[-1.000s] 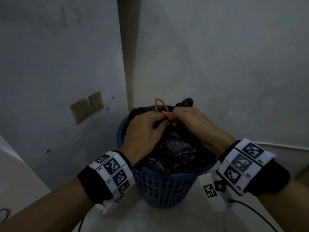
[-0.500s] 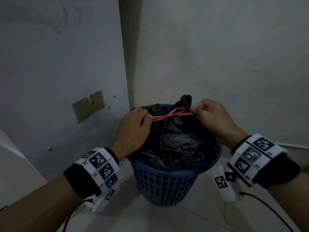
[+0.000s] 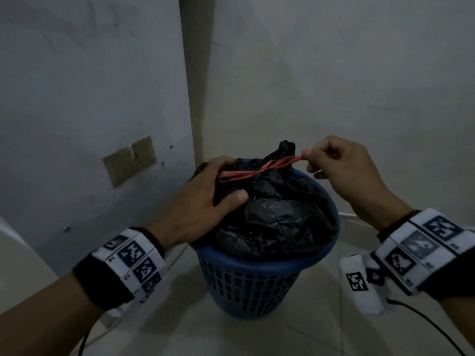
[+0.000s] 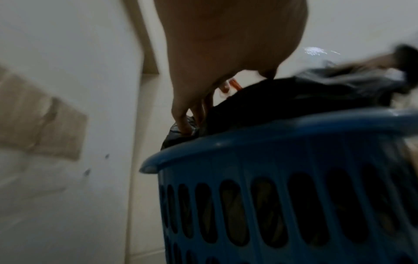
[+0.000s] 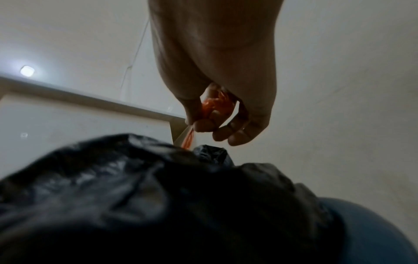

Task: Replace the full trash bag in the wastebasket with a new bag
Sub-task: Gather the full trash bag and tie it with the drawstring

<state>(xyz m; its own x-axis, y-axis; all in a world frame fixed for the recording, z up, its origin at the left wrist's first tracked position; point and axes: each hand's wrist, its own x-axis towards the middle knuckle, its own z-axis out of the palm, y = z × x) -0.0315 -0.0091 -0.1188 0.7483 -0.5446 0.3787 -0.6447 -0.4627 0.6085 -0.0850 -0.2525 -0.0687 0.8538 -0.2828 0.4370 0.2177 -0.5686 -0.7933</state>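
A full, crumpled black plastic trash bag point(image 3: 277, 214) is seated in a blue perforated plastic wastebasket point(image 3: 246, 286). Its orange drawstring point(image 3: 259, 168) is pinched by the right hand point(image 3: 339, 165); the left hand point(image 3: 203, 199) grips the bag's top.

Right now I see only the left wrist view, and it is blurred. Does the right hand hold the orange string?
Observer: Yes. The right hand pinches one end of the orange string between thumb and forefinger, raised beside the bag's tuft.
Operator: Is the string already around the neck of the bag?
Observer: It crosses itself at the gathered neck of the black bag. I cannot tell if the knot is tight.
Operator: And what does my left thumb do?
Observer: The left hand grips the bag's top, thumb pressed on the near side. The string's other end disappears under its fingers.
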